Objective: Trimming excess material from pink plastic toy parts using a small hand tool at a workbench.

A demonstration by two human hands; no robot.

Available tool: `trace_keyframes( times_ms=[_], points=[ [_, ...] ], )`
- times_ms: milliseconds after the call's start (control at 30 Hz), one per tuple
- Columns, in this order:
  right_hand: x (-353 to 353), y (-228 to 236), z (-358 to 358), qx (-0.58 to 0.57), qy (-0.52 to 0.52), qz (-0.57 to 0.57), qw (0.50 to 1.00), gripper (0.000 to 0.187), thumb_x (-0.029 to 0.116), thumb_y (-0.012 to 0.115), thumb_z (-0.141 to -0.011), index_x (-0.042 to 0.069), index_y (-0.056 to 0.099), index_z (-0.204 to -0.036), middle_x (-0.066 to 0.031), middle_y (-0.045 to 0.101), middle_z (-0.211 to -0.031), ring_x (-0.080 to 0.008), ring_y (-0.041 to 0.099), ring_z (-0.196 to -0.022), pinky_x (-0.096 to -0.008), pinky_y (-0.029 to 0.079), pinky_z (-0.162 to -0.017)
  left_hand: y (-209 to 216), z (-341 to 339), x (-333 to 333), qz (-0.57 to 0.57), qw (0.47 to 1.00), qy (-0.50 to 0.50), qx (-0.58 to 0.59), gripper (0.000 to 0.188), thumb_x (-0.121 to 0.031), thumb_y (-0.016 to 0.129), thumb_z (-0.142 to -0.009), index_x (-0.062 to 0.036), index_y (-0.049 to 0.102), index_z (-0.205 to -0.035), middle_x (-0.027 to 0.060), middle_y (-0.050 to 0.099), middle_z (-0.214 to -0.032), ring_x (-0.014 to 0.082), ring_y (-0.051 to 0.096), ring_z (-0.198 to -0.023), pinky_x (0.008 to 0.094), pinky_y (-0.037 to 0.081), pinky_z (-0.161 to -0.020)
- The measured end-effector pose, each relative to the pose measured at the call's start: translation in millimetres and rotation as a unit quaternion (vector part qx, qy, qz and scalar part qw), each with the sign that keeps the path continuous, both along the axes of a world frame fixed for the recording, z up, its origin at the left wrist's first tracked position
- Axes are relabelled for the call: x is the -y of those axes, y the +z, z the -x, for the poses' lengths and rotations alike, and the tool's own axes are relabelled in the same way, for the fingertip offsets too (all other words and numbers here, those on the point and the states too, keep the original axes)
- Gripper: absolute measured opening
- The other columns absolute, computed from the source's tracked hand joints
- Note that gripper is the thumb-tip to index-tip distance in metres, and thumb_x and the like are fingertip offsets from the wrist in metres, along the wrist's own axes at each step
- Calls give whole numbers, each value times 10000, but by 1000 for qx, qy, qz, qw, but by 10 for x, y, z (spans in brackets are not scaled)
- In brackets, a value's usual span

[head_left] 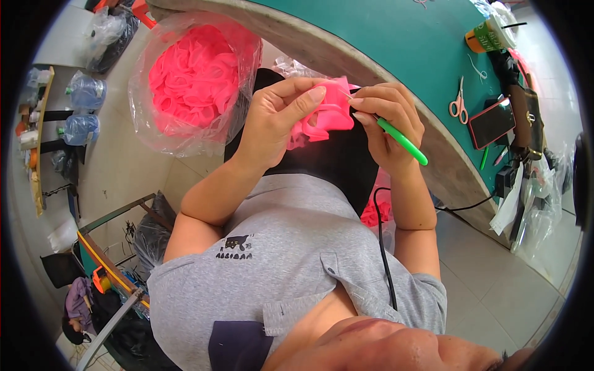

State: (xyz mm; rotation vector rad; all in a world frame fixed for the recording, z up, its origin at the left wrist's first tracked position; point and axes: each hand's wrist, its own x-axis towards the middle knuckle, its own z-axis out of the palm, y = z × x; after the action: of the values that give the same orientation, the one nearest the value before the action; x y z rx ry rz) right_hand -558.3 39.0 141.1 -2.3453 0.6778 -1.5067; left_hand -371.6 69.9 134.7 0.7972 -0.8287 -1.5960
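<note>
In front of my torso, over my dark lap, my left hand (278,117) pinches a bright pink, soft-looking moulded piece (333,116) between thumb and fingers. The piece has curled flaps and an opening. Closed around a slim tool with a bright green handle (405,143), my right hand (390,120) is at the piece's right side. A thin tip shows between those fingers and points toward the pink edge; whether it touches I cannot tell. The tool's exact kind is not clear. Left of my hands, a clear plastic bag (143,111) holds many similar pink pieces (195,80).
A green-topped table (383,43) curves along the far right side, bearing scissors (459,106), a phone (492,123) and a drink cup (486,37). A black cable (385,253) crosses my shirt. Large water bottles (86,93) stand at left; another person (79,303) is at lower left.
</note>
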Motion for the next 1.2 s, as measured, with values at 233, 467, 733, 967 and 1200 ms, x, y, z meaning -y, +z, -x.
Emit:
trace_keyframes(
  times_ms=[233, 467, 733, 967, 1200],
  points=[
    [17, -33, -4, -38, -30, 77, 996, 162, 27, 702, -756, 18, 626, -899, -116, 641, -816, -250, 600, -713, -316, 483, -633, 8, -15, -17, 16, 996, 13, 86, 219, -109, 615, -905, 21, 643, -1078, 58, 677, -902, 52, 607, -755, 187, 501, -630],
    [11, -7, -34, -72, -45, 92, 992, 143, 21, 706, -736, 20, 638, -863, -106, 636, -818, -237, 597, -713, -323, 484, -626, 43, -11, -9, 50, 995, 32, 74, 189, -73, 621, -894, 29, 620, -1053, 81, 680, -945, 79, 633, -827, 195, 519, -674],
    [122, -346, 15, 29, -32, -187, 981, 58, 65, 620, -876, 7, 626, -868, -65, 605, -774, -151, 562, -710, -269, 437, -636, 63, -145, 23, -30, 992, -98, -73, 385, -49, 620, -864, 33, 494, -1219, 115, 658, -1017, 140, 648, -846, 245, 526, -708],
    [202, -299, 354, 377, 325, -522, 693, 159, 165, 503, -963, 27, 580, -982, -52, 612, -885, -133, 541, -788, -282, 435, -715, 65, -64, 14, 2, 977, -195, -83, 698, -39, 657, -795, 16, 293, -1387, 177, 614, -1137, 212, 629, -1015, 318, 480, -909],
    [-53, 93, 151, -143, -40, 33, 988, 319, -55, 682, -637, 3, 624, -945, -135, 636, -971, -228, 596, -875, -330, 474, -747, 16, 23, 21, 43, 987, -156, -2, 615, -27, 669, -837, 5, 357, -1365, 148, 589, -1194, 177, 600, -1050, 293, 483, -908]
  ],
)
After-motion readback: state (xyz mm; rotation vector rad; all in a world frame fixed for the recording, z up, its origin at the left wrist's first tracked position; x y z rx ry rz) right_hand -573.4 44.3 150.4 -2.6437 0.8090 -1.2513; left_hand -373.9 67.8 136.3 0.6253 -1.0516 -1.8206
